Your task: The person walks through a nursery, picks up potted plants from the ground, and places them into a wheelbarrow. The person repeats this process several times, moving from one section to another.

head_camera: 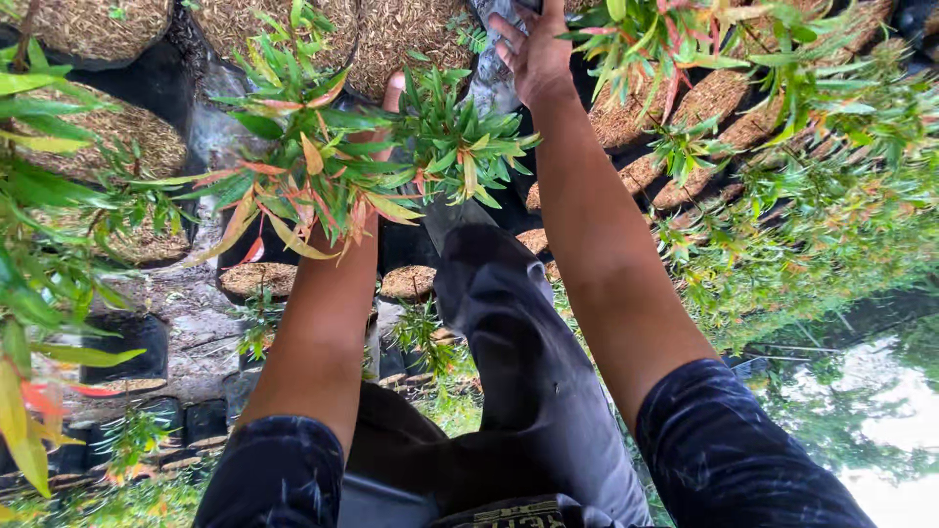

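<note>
Green and orange narrow-leaved seedling fills the centre, hiding the left hand, whose fingers cannot be judged. Right of the seedling, the right hand has its fingers curled around grey crumpled plastic. Black grow bags topped with straw-like husk surround the seedling.

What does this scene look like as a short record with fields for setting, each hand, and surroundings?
setting: plant nursery, seen looking down past the person's dark trousers
right hand: grips grey cloth
left hand: mostly hidden behind seedling leaves; grip unclear
surroundings: black grow bags topped with husk mulch; green and reddish foliage
</note>
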